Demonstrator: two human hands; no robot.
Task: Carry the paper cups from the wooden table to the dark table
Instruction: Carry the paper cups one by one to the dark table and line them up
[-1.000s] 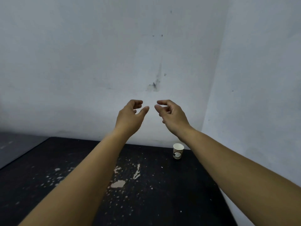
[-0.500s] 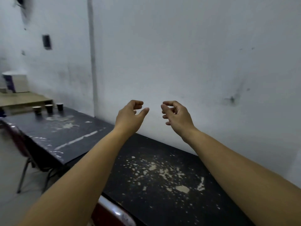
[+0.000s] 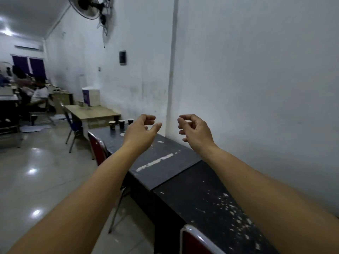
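Both my arms reach forward over the dark table, which runs along the white wall. My left hand and my right hand hang in the air with curled, parted fingers and hold nothing. Three dark paper cups stand in a row at the far end of the dark table, just left of my left hand. Beyond them is the wooden table, where two small cups stand beside a white and purple box.
A red chair is tucked at the dark table's left side, and another red chair back shows at the bottom. A blue chair stands by the wooden table. People sit at desks far left. Glossy floor lies to the left.
My view has swung left from the corner along the dark table to the room. The white cup in the corner has left the view. My hands stay raised and empty.
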